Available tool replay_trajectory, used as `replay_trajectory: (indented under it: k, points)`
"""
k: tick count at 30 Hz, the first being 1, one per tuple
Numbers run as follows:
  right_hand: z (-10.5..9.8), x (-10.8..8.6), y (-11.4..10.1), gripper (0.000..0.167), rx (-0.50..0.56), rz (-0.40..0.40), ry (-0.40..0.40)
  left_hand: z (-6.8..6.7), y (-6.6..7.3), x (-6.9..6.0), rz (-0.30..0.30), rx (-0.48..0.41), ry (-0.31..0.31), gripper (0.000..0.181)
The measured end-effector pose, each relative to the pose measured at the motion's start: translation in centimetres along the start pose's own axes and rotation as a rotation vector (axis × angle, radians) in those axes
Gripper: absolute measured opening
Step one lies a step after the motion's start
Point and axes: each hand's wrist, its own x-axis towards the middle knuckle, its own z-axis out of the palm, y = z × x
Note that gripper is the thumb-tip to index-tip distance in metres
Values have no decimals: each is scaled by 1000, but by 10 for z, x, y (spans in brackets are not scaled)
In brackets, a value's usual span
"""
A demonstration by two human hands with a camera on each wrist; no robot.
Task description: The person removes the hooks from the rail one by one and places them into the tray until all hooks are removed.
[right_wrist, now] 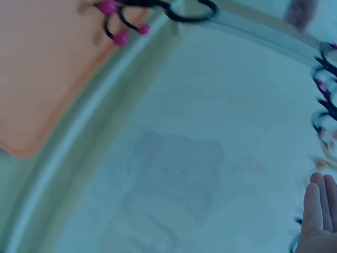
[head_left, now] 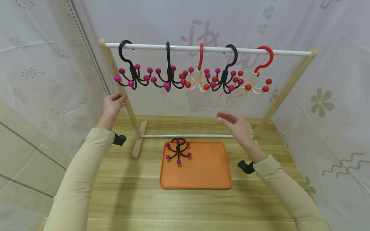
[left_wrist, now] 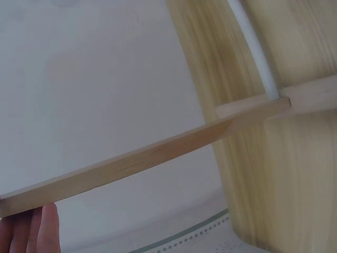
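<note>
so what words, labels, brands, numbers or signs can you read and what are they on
No text can be read with certainty.
Pale pink characters on the back cloth: too faint and partly covered to read.
Hangers, rack, tray: no lettering visible.

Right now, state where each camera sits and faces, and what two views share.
Left wrist: worn there, facing along the post to the table; left fingers at lower left.
Right wrist: worn there, facing cloth and tray; right fingers at lower right, perhaps blurred left fingers at top.
Head: worn there, facing forward and down at rack and tray; both arms and fingers.
Head and right wrist share the tray.
</note>
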Motion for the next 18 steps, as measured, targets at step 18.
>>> replay_trajectory:
  k: [18]
  points:
    - [-70, 26, -87, 27, 85, -182, 280, 2, 1, -2, 14, -11, 9, 42]
